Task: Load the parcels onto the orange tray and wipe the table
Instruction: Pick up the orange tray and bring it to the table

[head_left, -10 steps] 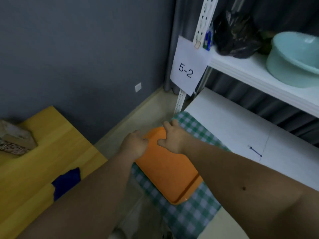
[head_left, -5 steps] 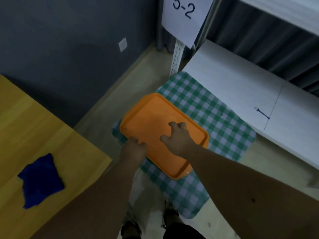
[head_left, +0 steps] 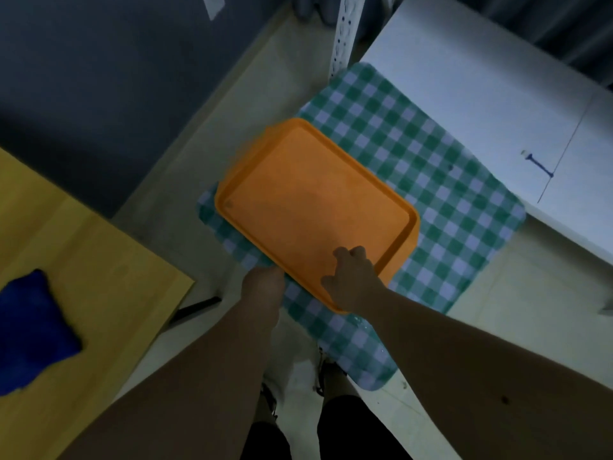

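Orange tray (head_left: 308,200) on checked cloth (head_left: 441,207), right hand (head_left: 353,282) gripping its near rim, left hand (head_left: 263,287) at near-left edge, grasp unclear

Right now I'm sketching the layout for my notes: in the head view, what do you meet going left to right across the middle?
Blue cloth on the yellow wooden table → bare floor strip → orange tray on the green checked cloth → white shelf board.
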